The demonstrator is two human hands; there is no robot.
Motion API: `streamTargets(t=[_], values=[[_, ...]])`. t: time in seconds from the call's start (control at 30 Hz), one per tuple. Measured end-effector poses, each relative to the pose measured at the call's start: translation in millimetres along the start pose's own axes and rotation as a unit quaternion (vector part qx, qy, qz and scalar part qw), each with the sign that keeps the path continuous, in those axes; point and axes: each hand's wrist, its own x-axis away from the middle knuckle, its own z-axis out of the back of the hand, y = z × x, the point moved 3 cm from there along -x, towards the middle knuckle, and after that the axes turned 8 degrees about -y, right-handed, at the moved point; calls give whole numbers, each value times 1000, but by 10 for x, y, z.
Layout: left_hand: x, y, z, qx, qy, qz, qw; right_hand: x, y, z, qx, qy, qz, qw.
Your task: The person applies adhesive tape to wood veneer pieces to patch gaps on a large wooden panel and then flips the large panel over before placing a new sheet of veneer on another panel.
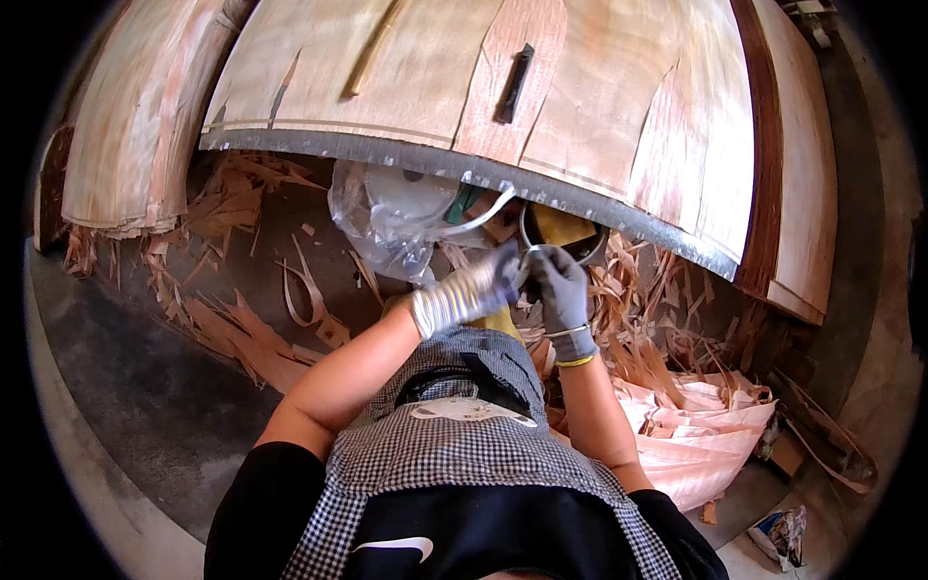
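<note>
My hands meet just below the front edge of the veneer-covered table [387,135]. My left hand [474,288], in a striped glove with dark fingertips, has its fingers pressed together beside the right. Curled fingers show on my right hand [561,285], in a grey glove with a yellow cuff edge. Whatever lies between the fingertips is too small and hidden to name. Right beyond them is a round metal-rimmed container [592,253] with a yellow piece [563,226] inside. A white curved strip [483,215] rises to the left of the hands, next to a clear plastic bag [372,227].
On the veneer lie a narrow black object [515,84] and a wooden stick [372,53]. Another veneer stack [130,126] stands at the left. Veneer scraps [242,333] litter the floor, with a pale bundle of strips [696,425] at my right and a crumpled packet [780,536] beyond.
</note>
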Motion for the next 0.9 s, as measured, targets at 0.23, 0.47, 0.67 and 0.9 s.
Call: streamTargets(t=[0.23, 0.47, 0.67, 0.9], values=[[902, -534, -1, -48, -311, 326, 892, 185, 223, 1690, -67, 366, 54, 927], [-269, -183, -433, 17, -84, 143, 986, 8, 290, 991, 118, -4, 25, 993], [-912, -409, -559, 71, -157, 407, 897, -443, 333, 1431, 93, -52, -98, 990], [-1566, -665, -1297, -574, -248, 181, 759, -1244, 1303, 1917, 424, 297, 187, 835]])
